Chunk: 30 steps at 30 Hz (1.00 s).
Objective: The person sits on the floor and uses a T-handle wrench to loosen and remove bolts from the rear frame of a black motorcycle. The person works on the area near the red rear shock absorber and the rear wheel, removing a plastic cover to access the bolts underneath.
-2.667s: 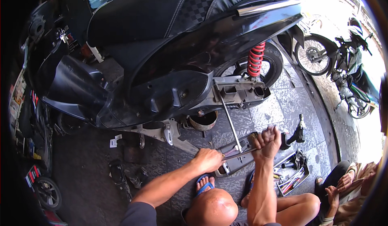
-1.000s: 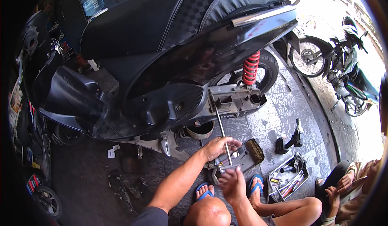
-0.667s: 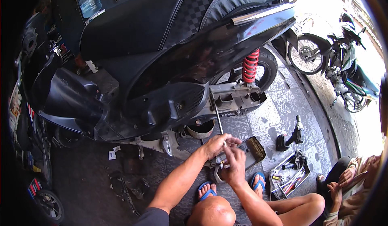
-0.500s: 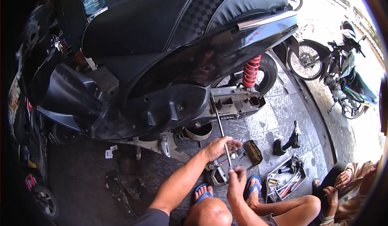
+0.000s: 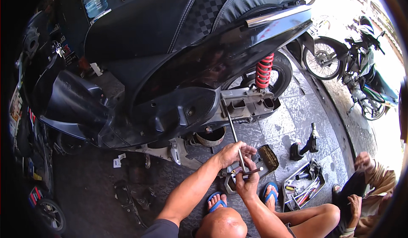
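Note:
A long T-handle wrench [image 5: 233,129] slants from the scooter's lower rear engine casing [image 5: 257,106] down to my hands. My right hand [image 5: 247,188] grips its near end, where the short crossbar sticks out to the right. Higher on the shaft, my left hand [image 5: 230,153] steadies it between thumb and bent fingers. The wrench's far tip meets the casing just behind the black side panel [image 5: 199,106]; the fastener there is too small to see. Below both hands lies a removed cover [image 5: 268,159] with a dirty inner side.
To the right, a cordless power tool [image 5: 312,142] stands on the tiles beside a metal tray [image 5: 285,193] of hand tools. A co-worker's hands [image 5: 355,205] are at the lower right. Loose dark parts [image 5: 125,199] lie left; another motorbike [image 5: 361,76] is parked outside.
The wrench's crossbar has turned and now shows at my right hand, whose motion blur is gone. My left fingers have curled in more. One of the co-worker's hands has risen.

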Available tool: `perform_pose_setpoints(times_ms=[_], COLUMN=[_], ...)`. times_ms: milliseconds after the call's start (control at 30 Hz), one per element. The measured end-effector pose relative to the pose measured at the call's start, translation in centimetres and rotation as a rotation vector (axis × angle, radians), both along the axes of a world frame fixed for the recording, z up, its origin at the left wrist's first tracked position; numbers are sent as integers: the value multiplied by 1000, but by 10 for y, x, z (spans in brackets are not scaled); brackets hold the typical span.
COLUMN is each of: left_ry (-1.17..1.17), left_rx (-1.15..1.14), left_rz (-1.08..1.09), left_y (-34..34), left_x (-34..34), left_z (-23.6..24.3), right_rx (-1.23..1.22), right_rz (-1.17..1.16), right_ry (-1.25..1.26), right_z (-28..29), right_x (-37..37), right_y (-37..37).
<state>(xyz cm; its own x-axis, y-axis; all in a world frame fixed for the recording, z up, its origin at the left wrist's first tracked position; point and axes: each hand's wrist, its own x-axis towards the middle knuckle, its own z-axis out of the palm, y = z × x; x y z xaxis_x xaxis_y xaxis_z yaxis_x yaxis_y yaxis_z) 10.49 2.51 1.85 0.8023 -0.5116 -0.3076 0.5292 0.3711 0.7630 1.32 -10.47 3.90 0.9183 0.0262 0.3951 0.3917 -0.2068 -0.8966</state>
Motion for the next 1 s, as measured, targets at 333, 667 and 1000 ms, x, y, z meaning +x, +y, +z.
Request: perform_pose_setpoints(times_ms=[333, 667, 1000], left_ry=[39, -34, 34], left_rx=[-8, 31, -38], left_rz=[17, -5, -4], left_y=[2, -5, -9], left_x=[-3, 1, 4], left_z=[6, 5, 19], right_rx=[-540, 1571, -23], right_rz=[-45, 433, -202], right_ry=[-201, 1012, 385], right_z=[26, 7, 5], right_x=[3, -19, -33], right_y=[-16, 7, -24])
